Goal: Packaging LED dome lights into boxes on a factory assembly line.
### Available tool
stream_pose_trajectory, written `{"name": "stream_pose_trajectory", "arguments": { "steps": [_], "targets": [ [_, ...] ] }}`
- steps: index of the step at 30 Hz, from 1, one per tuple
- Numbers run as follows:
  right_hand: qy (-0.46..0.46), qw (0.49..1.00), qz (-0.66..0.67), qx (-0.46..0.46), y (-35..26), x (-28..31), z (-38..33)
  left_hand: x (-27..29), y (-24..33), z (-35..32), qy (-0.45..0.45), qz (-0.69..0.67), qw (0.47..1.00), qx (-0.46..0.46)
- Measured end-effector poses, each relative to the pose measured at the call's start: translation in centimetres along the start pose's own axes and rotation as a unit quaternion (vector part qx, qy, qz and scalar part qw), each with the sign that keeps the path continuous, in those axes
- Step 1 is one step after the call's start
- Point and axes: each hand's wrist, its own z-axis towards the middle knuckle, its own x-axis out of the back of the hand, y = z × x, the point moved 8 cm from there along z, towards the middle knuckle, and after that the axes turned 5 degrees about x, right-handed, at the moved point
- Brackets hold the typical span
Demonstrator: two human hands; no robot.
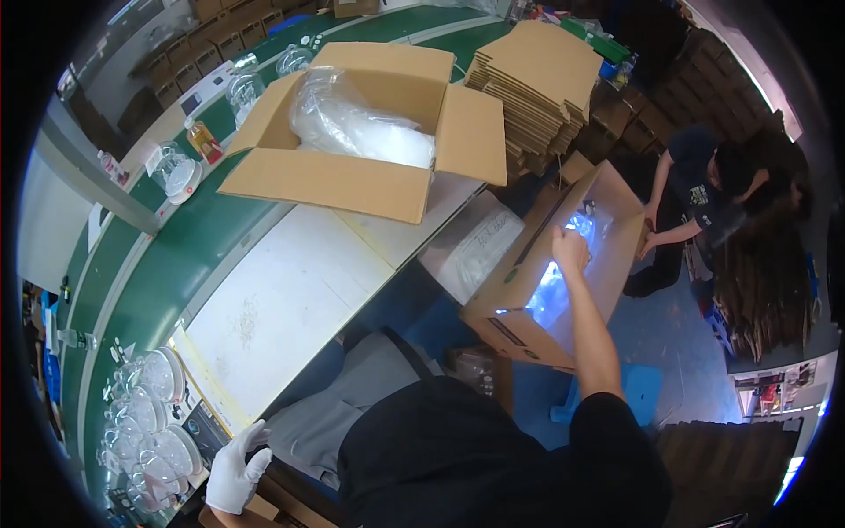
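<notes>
My right hand (pixel 570 248) is bare and reaches out to a tilted cardboard box (pixel 506 299) on the floor to my right. Its fingers are closed on the clear plastic liner (pixel 550 295) inside that box. My left hand (pixel 236 475) wears a white glove and hangs low at the near edge of the white table (pixel 282 308). Its fingers are apart and it holds nothing. A second person (pixel 704 189) crouches at the far side of the floor box with both hands on its edge.
A large open cardboard box (pixel 352 180) with a clear plastic bag (pixel 352 123) stands on the table. Behind it is a stack of flat cardboard (pixel 537 75). A green conveyor (pixel 150 273) carries clear glass lids (pixel 145 414). A blue stool (pixel 638 392) stands beside me.
</notes>
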Motion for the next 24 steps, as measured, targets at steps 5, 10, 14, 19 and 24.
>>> {"name": "stream_pose_trajectory", "arguments": {
  "steps": [5, 10, 14, 19, 24],
  "targets": [
    [-0.001, 0.999, 0.047, -0.011, -4.2, -3.8, 1.9, 1.1, -0.7, -0.8, 0.018, 0.016, 0.999, 0.026],
    [-0.001, 0.965, 0.046, 0.257, -4.2, -14.2, 5.5, 0.4, -0.9, -0.6, 0.022, 0.044, 0.997, 0.057],
    [-0.134, 0.964, 0.135, 0.185, -0.6, -19.4, 10.9, -1.0, -5.6, -2.4, 0.023, -0.003, 0.994, 0.110],
    [-0.200, 0.973, 0.080, 0.088, 0.4, -17.1, 9.8, -2.0, -8.5, -6.0, 0.076, -0.039, 0.977, 0.195],
    [-0.270, 0.959, 0.080, -0.020, 3.9, -20.1, 10.0, -3.3, -10.4, -6.9, 0.081, -0.049, 0.970, 0.222]
  ]
}}
